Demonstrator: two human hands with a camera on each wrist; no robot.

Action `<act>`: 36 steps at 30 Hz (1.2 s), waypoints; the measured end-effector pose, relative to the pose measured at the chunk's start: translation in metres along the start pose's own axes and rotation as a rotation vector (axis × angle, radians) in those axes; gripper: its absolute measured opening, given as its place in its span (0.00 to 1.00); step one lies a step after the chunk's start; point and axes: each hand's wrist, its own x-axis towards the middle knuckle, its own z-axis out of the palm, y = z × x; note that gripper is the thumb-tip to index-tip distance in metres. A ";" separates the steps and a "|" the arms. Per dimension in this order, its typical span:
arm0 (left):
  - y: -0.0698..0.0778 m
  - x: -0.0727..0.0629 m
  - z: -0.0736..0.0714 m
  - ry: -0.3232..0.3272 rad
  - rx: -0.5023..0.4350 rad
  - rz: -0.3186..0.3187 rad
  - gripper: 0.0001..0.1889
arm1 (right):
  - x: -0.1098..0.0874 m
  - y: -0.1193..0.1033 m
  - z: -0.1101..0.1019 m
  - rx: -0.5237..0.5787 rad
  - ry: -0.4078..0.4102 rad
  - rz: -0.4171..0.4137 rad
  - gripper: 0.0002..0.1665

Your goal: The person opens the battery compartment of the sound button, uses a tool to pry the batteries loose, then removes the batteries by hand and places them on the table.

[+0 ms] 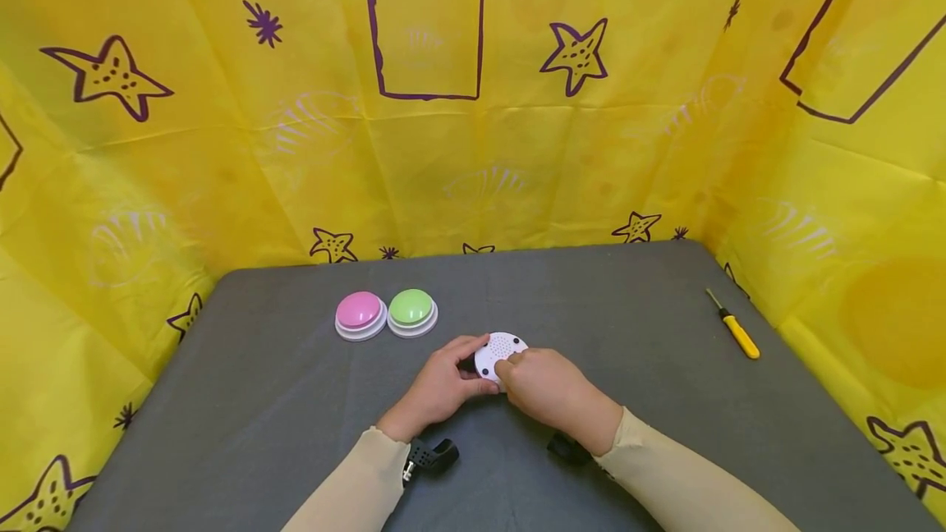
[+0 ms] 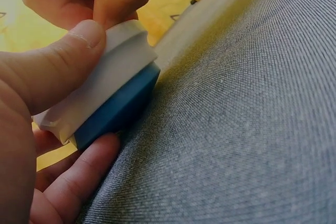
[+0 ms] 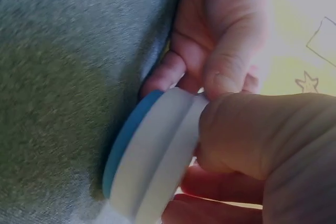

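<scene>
A push button with a white base (image 1: 500, 349) and a blue dome (image 2: 123, 106) is held upside down, low over the cloth. Its perforated underside, with small dark feet, faces up in the head view. My left hand (image 1: 441, 382) grips it from the left, thumb on the white base and fingers by the blue dome. My right hand (image 1: 548, 388) is curled at the underside, thumb and fingertips against the base near its right edge. In the right wrist view the right thumb (image 3: 236, 135) covers part of the base; what the fingertips pinch there is hidden.
A pink-domed button (image 1: 360, 312) and a green-domed button (image 1: 412, 310) stand side by side behind the left hand. At the far right lies a yellow-handled screwdriver (image 1: 739, 335). Grey cloth (image 1: 281, 417) covers the table, with a yellow patterned curtain (image 1: 443, 171) around it.
</scene>
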 end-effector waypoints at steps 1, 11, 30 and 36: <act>0.000 0.000 0.000 0.000 0.004 -0.001 0.40 | 0.000 0.000 0.000 -0.006 0.000 -0.003 0.14; -0.001 0.000 0.000 -0.004 -0.018 0.000 0.40 | -0.001 0.004 -0.001 -0.001 0.018 0.001 0.11; -0.003 0.000 -0.003 -0.023 0.006 -0.008 0.40 | -0.001 0.019 -0.009 0.093 -0.064 -0.128 0.14; -0.005 0.000 -0.003 -0.020 0.001 -0.017 0.40 | 0.001 0.024 -0.011 0.052 -0.034 -0.219 0.14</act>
